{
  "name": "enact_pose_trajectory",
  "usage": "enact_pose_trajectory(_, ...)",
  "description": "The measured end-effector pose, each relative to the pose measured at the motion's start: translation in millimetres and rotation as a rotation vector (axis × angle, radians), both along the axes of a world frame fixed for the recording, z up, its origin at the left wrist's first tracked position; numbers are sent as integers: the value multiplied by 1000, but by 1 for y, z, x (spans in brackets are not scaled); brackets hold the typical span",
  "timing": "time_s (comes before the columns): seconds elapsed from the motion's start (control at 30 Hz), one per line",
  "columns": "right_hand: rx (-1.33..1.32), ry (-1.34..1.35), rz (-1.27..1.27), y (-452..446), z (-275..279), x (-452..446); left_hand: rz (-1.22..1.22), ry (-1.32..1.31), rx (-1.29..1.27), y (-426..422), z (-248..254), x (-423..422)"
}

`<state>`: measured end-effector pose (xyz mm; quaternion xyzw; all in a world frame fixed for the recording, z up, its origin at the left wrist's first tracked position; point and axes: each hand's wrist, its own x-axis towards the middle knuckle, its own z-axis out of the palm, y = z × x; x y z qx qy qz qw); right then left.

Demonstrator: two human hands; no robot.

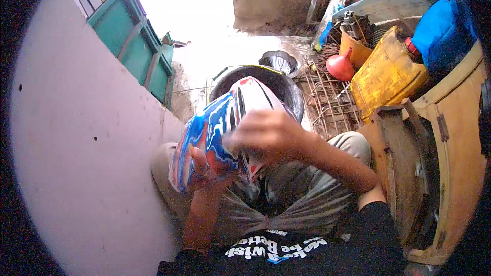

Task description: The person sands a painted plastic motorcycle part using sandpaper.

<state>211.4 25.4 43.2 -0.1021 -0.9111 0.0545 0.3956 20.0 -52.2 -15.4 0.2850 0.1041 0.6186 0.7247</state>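
A helmet-like shell, swirled in blue, white and orange-red with a white part that has dark slits, is held tilted above my lap. My left hand grips its near lower side; the thumb lies against the painted surface, and the other fingers are hidden beneath. Over the shell's right side is my right hand, its fingers curled toward the surface and smeared by motion. Whether that hand holds anything small cannot be made out. Just beyond the shell stands a dark tub, partly hidden by it.
A pale wall rises close on my left, with a green crate-like panel past it. To the right are a metal grid, a red funnel, a yellow jerrycan and a wooden frame. A small black basin sits behind the tub.
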Motion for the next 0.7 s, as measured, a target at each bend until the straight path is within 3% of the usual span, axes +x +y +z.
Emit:
enact_pose_trajectory(0.07, -56, -13, 122, 1, 4, 0, 35, 109, -104, -7, 5, 1)
enact_pose_trajectory(0.17, 29, -121, -389, 38, 2, 20, 9, 111, -61, -3, 7, 4)
enact_pose_trajectory(0.23, -10, -105, -226, 14, 3, 14, -72, -71, 13, -1, -15, -5)
enact_pose_trajectory(0.33, 34, -23, 89, -12, 8, -4, -34, -55, -147, -9, -8, -5)
enact_pose_trajectory(0.4, 99, -97, -178, 18, -7, 12, -61, -102, -125, -8, -10, -5)
enact_pose_trajectory(0.47, 3, -201, -499, 36, -3, 25, -3, -59, -163, -13, -8, -3)
enact_pose_trajectory(0.6, 29, -74, 17, -12, 9, 0, -53, -10, -9, 6, -35, -1)
enact_pose_trajectory(0.67, 4, -51, -33, 3, 1, 7, 29, 164, -51, -2, -9, -4)
enact_pose_trajectory(0.7, 45, -108, -228, 20, -10, 16, 22, 149, -57, -3, -7, -5)
